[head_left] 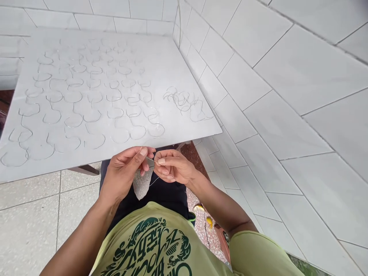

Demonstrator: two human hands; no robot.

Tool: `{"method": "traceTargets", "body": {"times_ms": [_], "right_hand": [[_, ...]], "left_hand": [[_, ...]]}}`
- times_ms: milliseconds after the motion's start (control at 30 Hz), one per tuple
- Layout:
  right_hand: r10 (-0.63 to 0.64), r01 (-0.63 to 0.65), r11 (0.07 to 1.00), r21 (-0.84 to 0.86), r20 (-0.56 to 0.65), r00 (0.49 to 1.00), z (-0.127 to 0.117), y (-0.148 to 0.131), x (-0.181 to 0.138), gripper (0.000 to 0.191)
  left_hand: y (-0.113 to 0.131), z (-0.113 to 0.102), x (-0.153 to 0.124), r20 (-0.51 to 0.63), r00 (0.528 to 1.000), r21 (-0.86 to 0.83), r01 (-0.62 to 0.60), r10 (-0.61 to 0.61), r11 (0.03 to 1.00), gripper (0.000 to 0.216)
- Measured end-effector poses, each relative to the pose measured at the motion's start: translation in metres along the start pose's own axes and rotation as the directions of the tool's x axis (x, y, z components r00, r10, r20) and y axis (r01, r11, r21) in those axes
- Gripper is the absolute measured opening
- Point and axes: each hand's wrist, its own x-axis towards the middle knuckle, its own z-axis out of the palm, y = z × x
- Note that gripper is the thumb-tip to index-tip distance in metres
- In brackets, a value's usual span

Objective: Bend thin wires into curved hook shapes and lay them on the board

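Observation:
A thin metal wire runs between my two hands, just in front of the table's near edge. My left hand pinches one part of it between thumb and forefinger. Thumb and fingers of my right hand are closed on the wire a short way to the right, and a thin curved length shows below that hand. On the white table lie rows of S-shaped bent wires. To their right sits a loose tangle of wires.
White tiled walls stand behind and close along the right of the table. A table leg shows below the near edge. Small yellow objects lie on the speckled floor at my right, by my dark-clothed legs.

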Motion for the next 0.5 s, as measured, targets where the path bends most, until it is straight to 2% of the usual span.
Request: {"method": "traceTargets", "body": {"times_ms": [100,233,367,500], "right_hand": [[-0.012,0.012,1.0,0.011,-0.003,1.0,0.0,0.009,0.001,0.018],[-0.06,0.058,0.996,-0.064,-0.029,0.998,-0.004,0.016,0.002,0.021],[-0.164,0.131,0.949,-0.288,-0.094,0.982,-0.01,0.016,0.001,0.03],[-0.343,0.205,0.795,-0.571,-0.145,0.928,-0.01,0.003,-0.003,0.034]], "left_hand": [[-0.006,-0.004,0.0,0.018,0.998,-0.178,0.066,-0.064,0.982,0.026],[-0.01,-0.01,-0.003,0.01,0.996,-0.26,0.089,-0.09,0.962,0.027],[-0.011,-0.016,-0.004,0.0,0.996,-0.268,0.088,-0.092,0.959,0.026],[-0.011,-0.021,-0.003,0.051,0.988,-0.195,0.154,-0.147,0.969,0.026]]}}
